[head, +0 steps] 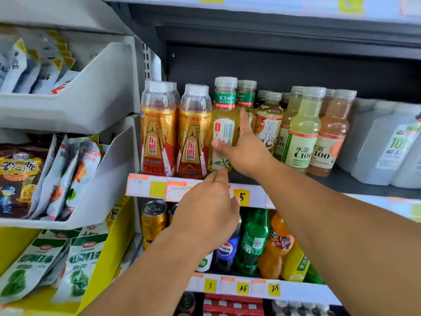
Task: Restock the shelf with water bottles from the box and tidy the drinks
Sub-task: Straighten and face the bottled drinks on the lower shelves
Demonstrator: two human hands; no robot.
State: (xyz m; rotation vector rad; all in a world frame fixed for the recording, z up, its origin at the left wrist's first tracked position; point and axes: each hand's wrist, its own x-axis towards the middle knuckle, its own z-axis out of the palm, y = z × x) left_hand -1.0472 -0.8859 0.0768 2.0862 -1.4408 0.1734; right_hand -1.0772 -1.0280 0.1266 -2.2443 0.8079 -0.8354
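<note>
Up front, right hand (pixel 243 151) on 东方树叶 tea bottle (pixel 224 124), 水溶C100 bottle (pixel 301 131) nearby

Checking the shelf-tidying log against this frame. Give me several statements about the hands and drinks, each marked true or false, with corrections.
1. The right hand is on the green-capped tea bottle, thumb across its label. True.
2. The left hand holds a water bottle. False: it holds nothing; its straight fingers reach toward the base of the tea bottle.
3. Two gold and red energy drink bottles stand left of the tea bottle. True.
4. The green soda bottle stands on the same shelf as the tea bottle. False: it is one shelf lower, beside the orange soda bottle.
5. The yellow price tag below the tea bottle reads 5. True.
</note>
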